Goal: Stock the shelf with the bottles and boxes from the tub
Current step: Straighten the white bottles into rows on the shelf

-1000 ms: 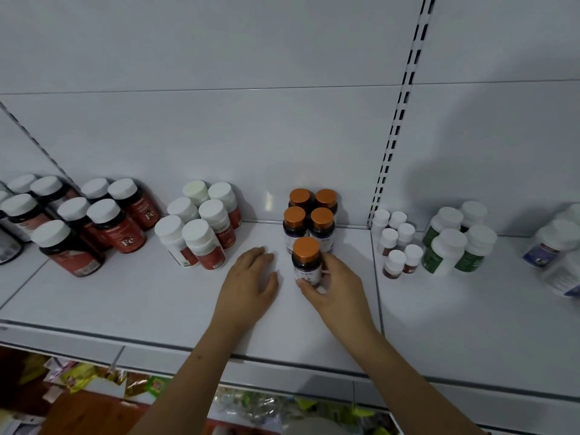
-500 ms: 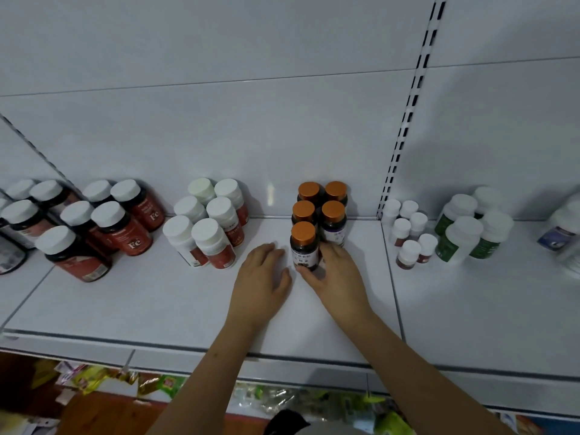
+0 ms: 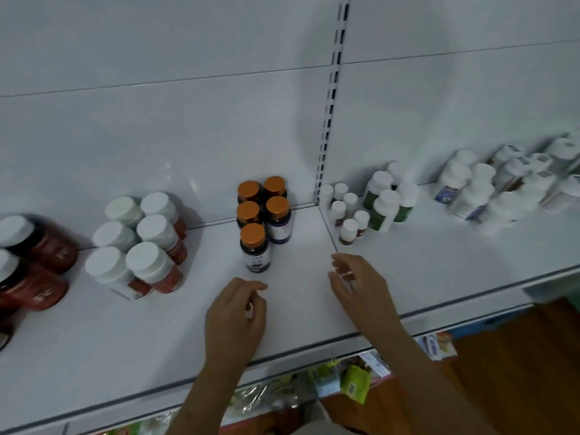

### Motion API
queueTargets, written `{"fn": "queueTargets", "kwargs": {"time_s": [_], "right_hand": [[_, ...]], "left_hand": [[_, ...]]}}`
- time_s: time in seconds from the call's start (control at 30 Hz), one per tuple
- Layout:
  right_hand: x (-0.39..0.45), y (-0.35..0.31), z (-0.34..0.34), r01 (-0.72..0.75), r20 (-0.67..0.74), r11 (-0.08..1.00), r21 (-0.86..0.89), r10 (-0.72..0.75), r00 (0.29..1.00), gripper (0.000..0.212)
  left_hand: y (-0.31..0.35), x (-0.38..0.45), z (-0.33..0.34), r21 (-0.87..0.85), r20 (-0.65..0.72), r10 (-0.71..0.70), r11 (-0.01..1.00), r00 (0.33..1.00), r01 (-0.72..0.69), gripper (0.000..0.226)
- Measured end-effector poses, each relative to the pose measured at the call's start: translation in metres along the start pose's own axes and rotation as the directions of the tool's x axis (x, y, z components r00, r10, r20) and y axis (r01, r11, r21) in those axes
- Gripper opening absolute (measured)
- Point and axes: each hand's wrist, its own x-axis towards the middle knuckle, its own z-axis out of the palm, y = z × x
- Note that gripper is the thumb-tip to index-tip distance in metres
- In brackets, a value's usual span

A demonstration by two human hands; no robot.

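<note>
Both hands, left hand (image 3: pixel 236 312) and right hand (image 3: pixel 361 285), now off the orange-capped bottle (image 3: pixel 255 248) (fingers loosely curled, empty).

White panelled back wall (image 3: pixel 157 120), horizontal seam lines. Slotted metal upright (image 3: pixel 332 98) runs vertically, right of centre. Wooden floor (image 3: pixel 518 356), orange-brown, visible lower right. Colourful packets (image 3: pixel 351 379) on a lower level, blurred. Lighting dim, soft shadows on wall.

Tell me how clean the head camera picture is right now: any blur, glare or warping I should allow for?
Head view: dim, even light; a soft glare patch on the back panel; the white bottles at far right are smeared by blur; the shelf edge bows from wide-angle distortion; the front orange-capped bottle stays fairly sharp.
</note>
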Motion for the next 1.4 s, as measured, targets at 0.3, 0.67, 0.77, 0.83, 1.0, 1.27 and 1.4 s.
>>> {"fn": "queueTargets", "kwargs": {"time_s": [0.3, 0.67, 0.77, 0.83, 1.0, 1.27, 1.4], "right_hand": [[0.009, 0.026, -0.068, -0.121, -0.350, 0.992, -0.041, 0.099, 0.931, 0.029], [0.137, 0.045, -0.100, 0.163, -0.168, 0.923, -0.348, -0.233, 0.958, 0.067], [0.159, 0.057, -0.102, 0.102, -0.045, 0.934, -0.343, -0.125, 0.991, 0.075], [0.167, 0.061, -0.102, 0.126, 0.010, 0.908, -0.398, -0.133, 0.991, 0.066], [0.172, 0.071, -0.100, 0.188, 0.004, 0.849, -0.493, -0.214, 0.977, 0.054], [0.172, 0.042, -0.104, 0.426, 0.017, 0.849, -0.314, -0.443, 0.896, 0.036], [0.201, -0.005, -0.092, 0.339, 0.345, 0.793, -0.507, -0.173, 0.923, 0.013]], "left_hand": [[0.072, 0.031, 0.058, -0.288, 0.185, 0.101, 0.957, 0.977, -0.045, 0.025], [0.102, 0.106, 0.116, -0.126, 0.059, 0.024, 0.992, 0.998, -0.016, 0.036], [0.112, 0.124, 0.131, -0.074, 0.090, -0.007, 0.997, 0.996, 0.013, 0.043], [0.112, 0.131, 0.139, -0.006, 0.104, -0.035, 0.999, 0.994, 0.036, 0.053], [0.107, 0.125, 0.144, 0.046, 0.111, -0.113, 0.993, 0.987, 0.109, 0.061], [0.100, 0.142, 0.136, -0.002, 0.032, -0.264, 0.965, 0.964, 0.264, 0.037], [0.094, 0.174, 0.142, 0.091, 0.060, -0.357, 0.932, 0.932, 0.351, 0.026]]}}
